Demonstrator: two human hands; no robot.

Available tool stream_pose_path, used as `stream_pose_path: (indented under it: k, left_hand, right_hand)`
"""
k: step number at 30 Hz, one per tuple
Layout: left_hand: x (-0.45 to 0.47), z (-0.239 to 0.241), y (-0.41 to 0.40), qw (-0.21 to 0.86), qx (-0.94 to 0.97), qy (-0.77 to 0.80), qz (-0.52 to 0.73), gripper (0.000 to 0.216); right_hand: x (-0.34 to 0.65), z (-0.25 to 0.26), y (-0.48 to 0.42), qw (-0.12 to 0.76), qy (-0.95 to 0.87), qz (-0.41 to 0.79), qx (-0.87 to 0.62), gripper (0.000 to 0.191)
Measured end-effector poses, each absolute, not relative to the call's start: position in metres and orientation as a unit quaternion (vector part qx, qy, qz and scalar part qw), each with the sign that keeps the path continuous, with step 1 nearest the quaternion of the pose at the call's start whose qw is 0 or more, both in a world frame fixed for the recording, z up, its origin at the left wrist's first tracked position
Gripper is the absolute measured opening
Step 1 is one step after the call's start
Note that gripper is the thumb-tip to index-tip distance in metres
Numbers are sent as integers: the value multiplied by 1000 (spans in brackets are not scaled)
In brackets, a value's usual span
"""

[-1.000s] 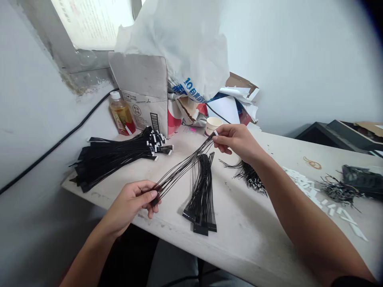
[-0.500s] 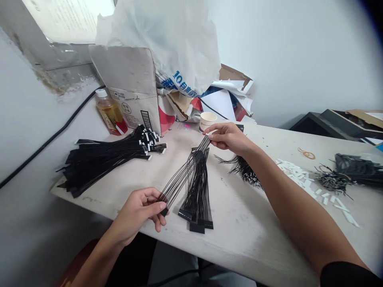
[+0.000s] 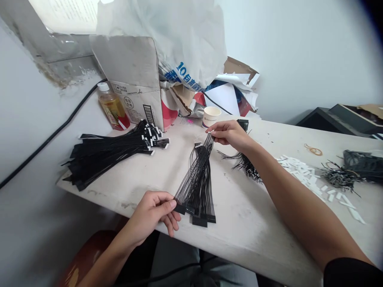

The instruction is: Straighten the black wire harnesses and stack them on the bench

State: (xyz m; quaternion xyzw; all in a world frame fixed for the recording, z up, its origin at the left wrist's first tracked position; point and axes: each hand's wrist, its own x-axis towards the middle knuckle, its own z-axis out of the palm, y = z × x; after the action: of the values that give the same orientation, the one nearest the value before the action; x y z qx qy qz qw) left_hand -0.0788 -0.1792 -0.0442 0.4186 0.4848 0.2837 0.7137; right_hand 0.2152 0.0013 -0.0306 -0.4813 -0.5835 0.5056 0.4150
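A black wire harness stretches between my hands, over a small pile of similar harnesses on the table. My left hand pinches its wide black connector at the near end. At the far end, my right hand has finger and thumb closed on the small white connector. To the left lies a thick bundle of black harnesses with white ends. Loose black wires lie partly hidden behind my right forearm.
A paper cup stands just beyond my right hand. Behind are a drink bottle, a cardboard box and a plastic bag. White strips, rubber bands and another wire bundle lie at the right.
My left hand has moved right, bringing the held harness's black connector beside those of the pile. My right hand keeps its pinch on the far end. The view has shifted slightly.
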Motion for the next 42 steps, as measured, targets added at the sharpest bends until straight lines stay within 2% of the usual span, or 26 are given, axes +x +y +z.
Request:
stream_pose_path:
  k: [3, 7, 10, 13, 16, 20, 22, 31, 36, 42]
  left_hand:
    - [-78, -45, -181, 703, 447, 489, 258, 41]
    - [-76, -47, -187, 665, 502, 512, 209, 39]
    - [-81, -44, -188, 554, 572, 568, 208, 35]
    - [-96, -38, -182, 445, 610, 607, 248, 33]
    - [-116, -37, -167, 375, 602, 631, 314, 28]
    - [-136, -53, -143, 256, 573, 642, 441, 20]
    - [-141, -64, -135, 236, 562, 638, 470, 17]
    - [-145, -76, -130, 232, 578, 623, 473, 18]
    - [-145, -80, -130, 217, 581, 624, 476, 19]
    - [-151, -79, -129, 122, 587, 639, 483, 20]
  right_hand:
    - [216, -30, 1, 396, -613, 474, -493, 14]
    - [221, -28, -1, 293, -735, 338, -509, 12]
    - [216, -25, 0, 246, -794, 207, -516, 14]
    - [184, -19, 4, 268, -815, 137, -496, 16]
    - [126, -14, 11, 252, -846, 165, -439, 17]
    - [51, -15, 29, 227, -837, 122, -483, 22]
    - [26, -20, 37, 228, -834, 110, -490, 27]
    - [-4, -38, 41, 199, -841, 83, -496, 30]
    - [0, -37, 45, 217, -860, 69, -456, 21]
    - [-2, -41, 47, 209, -876, 67, -429, 26]
